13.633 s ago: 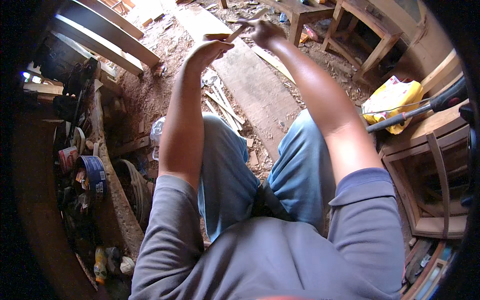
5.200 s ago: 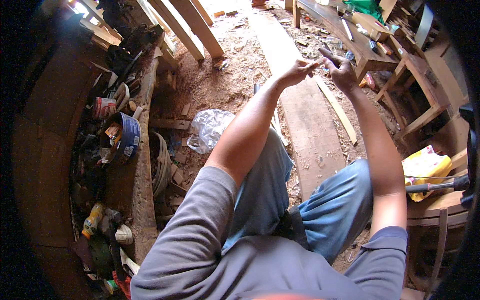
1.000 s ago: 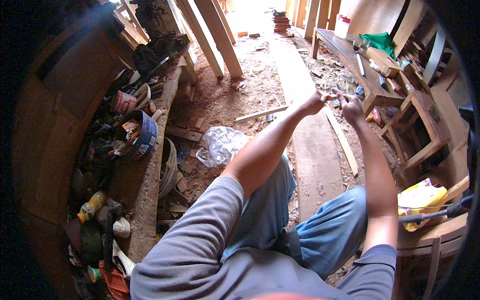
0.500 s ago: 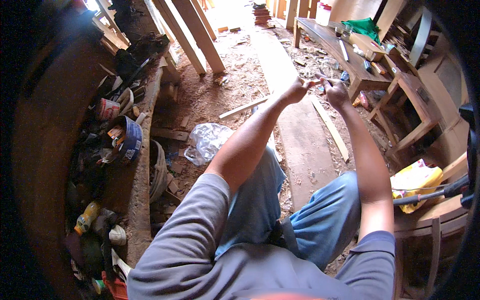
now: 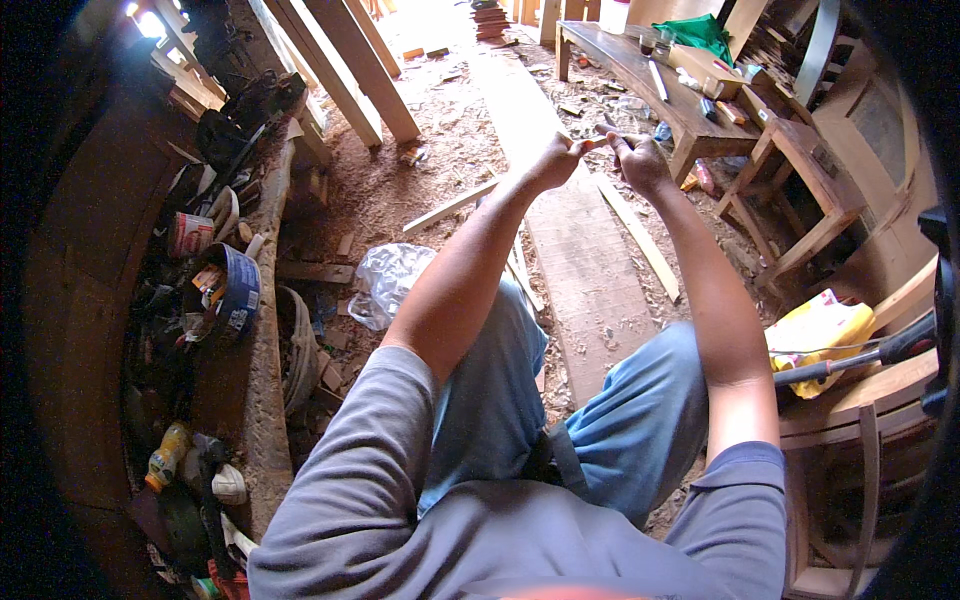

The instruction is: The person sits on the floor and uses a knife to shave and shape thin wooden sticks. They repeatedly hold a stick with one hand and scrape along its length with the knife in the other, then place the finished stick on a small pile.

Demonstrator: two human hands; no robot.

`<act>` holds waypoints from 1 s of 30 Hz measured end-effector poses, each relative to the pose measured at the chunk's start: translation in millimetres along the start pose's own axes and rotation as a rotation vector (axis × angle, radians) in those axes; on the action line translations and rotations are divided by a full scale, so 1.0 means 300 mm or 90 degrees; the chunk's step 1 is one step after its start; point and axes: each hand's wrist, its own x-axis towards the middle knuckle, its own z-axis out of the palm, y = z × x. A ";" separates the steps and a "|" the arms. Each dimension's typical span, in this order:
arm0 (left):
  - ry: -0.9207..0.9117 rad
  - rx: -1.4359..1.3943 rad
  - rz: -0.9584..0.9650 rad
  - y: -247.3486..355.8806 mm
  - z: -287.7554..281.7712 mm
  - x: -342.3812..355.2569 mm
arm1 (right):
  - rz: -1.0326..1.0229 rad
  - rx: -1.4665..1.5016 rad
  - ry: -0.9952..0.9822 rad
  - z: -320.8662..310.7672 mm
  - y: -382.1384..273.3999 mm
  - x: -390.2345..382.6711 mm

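Observation:
Both my arms reach forward over a long wooden board point(image 5: 590, 270) that runs away from between my knees. My left hand point(image 5: 557, 162) is closed, its thumb and fingers pinching one end of a small thin piece point(image 5: 598, 142). Close beside it, my right hand point(image 5: 640, 165) closes on the other end of this piece. The piece looks narrow and light brown; its kind is too small to tell. Wood shavings lie scattered on the board's near part, and its far part is washed out by bright light.
On the left is a rough bench point(image 5: 262, 400) with a blue round container point(image 5: 235, 290). A clear plastic bag point(image 5: 388, 285) and wood strips point(image 5: 640, 238) lie on the shaving-strewn floor. At right stand a wooden table point(image 5: 620, 55), a wooden frame point(image 5: 815, 190) and a yellow package point(image 5: 820, 335).
The view has turned slightly, so the whole scene sits a little farther left and higher. My hands keep much the same grip and place over the board.

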 end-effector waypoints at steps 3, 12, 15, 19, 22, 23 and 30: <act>0.000 0.003 -0.019 -0.001 -0.001 -0.002 | 0.002 -0.014 -0.013 0.004 0.005 0.005; 0.031 0.016 0.009 -0.016 0.021 0.019 | 0.068 0.148 -0.038 -0.005 -0.019 -0.011; 0.015 0.013 -0.002 -0.019 0.020 0.018 | 0.071 0.148 -0.021 -0.005 -0.027 -0.015; 0.019 -0.021 -0.007 -0.015 0.015 0.015 | 0.043 0.150 -0.030 -0.004 -0.030 -0.017; 0.013 -0.024 -0.021 -0.006 0.002 0.010 | 0.034 0.112 -0.025 -0.007 -0.035 -0.018; 0.000 -0.024 -0.025 -0.002 -0.003 0.009 | 0.029 0.117 -0.011 -0.009 -0.037 -0.019; 0.018 -0.007 -0.034 0.012 -0.013 -0.008 | 0.054 0.092 -0.031 -0.014 -0.052 -0.023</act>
